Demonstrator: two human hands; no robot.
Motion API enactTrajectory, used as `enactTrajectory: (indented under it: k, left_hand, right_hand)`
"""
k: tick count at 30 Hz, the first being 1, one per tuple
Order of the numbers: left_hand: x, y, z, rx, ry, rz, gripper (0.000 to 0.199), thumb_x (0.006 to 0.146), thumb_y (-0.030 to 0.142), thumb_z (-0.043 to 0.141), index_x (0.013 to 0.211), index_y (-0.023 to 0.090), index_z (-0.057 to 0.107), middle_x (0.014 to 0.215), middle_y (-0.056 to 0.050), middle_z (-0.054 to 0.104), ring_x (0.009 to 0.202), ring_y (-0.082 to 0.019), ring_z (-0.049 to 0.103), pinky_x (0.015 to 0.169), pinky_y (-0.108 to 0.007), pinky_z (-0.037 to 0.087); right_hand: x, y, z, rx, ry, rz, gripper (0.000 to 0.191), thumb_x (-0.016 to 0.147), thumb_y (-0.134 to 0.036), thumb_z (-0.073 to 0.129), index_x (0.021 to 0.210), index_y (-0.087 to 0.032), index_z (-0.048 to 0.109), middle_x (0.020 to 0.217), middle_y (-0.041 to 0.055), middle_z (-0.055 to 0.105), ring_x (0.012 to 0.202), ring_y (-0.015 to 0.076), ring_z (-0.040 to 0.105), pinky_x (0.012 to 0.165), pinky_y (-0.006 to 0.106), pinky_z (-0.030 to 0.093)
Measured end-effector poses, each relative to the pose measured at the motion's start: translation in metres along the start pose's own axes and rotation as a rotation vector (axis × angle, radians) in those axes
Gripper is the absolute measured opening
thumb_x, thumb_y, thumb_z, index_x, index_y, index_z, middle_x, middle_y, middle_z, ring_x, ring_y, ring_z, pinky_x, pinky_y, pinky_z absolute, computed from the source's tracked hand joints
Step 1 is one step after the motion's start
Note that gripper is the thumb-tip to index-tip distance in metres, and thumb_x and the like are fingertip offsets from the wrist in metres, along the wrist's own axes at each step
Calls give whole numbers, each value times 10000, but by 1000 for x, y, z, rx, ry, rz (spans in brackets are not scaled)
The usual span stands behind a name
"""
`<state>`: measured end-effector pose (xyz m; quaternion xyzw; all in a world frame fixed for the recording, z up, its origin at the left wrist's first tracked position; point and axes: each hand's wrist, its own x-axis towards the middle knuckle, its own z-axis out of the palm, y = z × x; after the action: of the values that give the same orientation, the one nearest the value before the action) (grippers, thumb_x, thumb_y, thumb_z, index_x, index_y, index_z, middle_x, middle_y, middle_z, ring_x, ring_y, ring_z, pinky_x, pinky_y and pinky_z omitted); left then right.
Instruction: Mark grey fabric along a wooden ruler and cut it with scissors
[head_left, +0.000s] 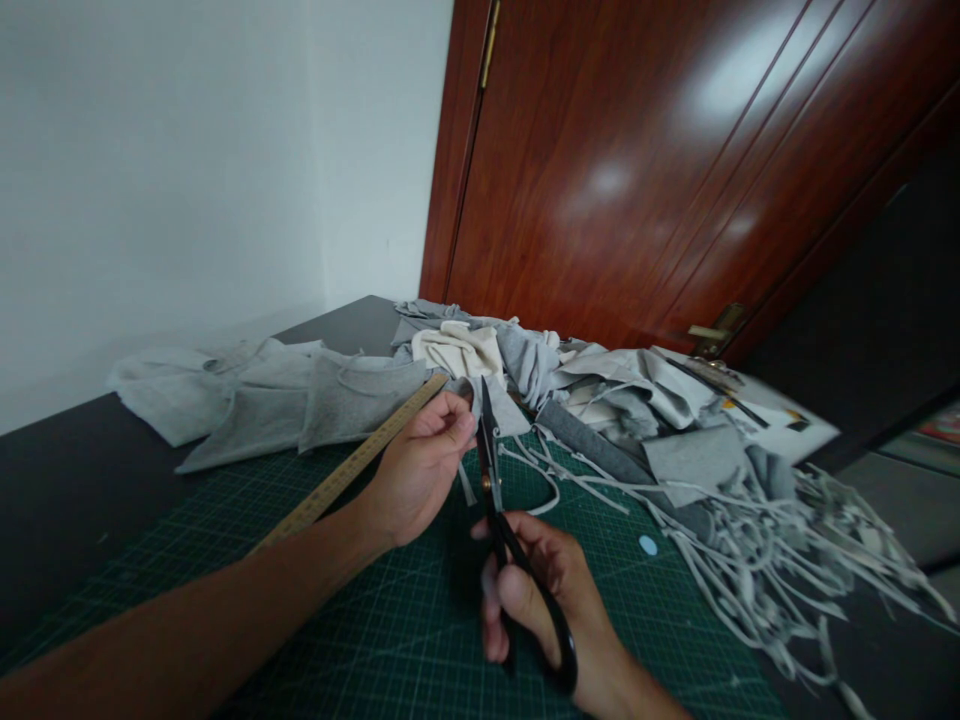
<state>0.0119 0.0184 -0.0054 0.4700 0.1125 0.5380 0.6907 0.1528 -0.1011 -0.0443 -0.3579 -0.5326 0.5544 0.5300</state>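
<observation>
Black-handled scissors (489,470) are gripped in my right hand (551,580), with the thumb and fingers in the handle loops. Their blades point away from me and lie beside the fingertips of my left hand (427,455). That hand is closed in a pinch on a piece of grey fabric (475,392), mostly hidden behind the fingers and blades. Whether the blades touch the fabric I cannot tell. A thin grey strip (466,482) hangs below the left fingertips. Both hands are above a green cutting mat (405,620).
A wooden ruler (349,465) lies left of my hands. Grey fabric pieces (255,400) spread behind it, with a cream cloth (459,348) farther back. At the right are a heap of cut strips (780,540) and a light blue disc (648,545). A wooden door (600,200) stands behind.
</observation>
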Motion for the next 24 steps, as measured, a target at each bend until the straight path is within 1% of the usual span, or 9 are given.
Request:
enactTrajectory:
  k: [8, 12, 17, 24]
  left_hand:
    - [0, -1, 0, 1, -2, -5, 265, 881, 333, 831, 774, 206, 625, 804, 10, 555, 844, -195, 511, 867, -327, 423]
    - [0, -1, 0, 11, 3, -7, 293, 859, 362, 858, 764, 210, 627, 786, 18, 549, 822, -189, 498, 835, -317, 422]
    - [-2, -1, 1, 28, 4, -12, 286, 829, 381, 886, 746, 235, 655, 763, 12, 542, 797, -204, 493, 793, -333, 428]
    - [-3, -2, 1, 31, 14, -11, 250, 839, 373, 875, 730, 269, 675, 763, -8, 549, 785, -226, 493, 786, -358, 422]
  right_hand:
    - [0, -1, 0, 9, -4, 11, 612, 870, -674, 851, 1120, -167, 615, 637, -33, 655, 439, 91, 583, 470, 193, 494]
    - [0, -1, 0, -5, -2, 12, 608, 883, -682, 833, 1117, -166, 613, 636, -38, 643, 436, 90, 577, 467, 194, 488]
    - [1, -1, 0, -12, 3, 7, 615, 881, -692, 827, 1116, -165, 612, 644, -39, 642, 424, 89, 569, 463, 201, 484]
    - [1, -4, 1, -20, 10, 14, 604, 881, -701, 818, 1093, -172, 618, 612, -48, 627, 399, 92, 540, 448, 207, 455]
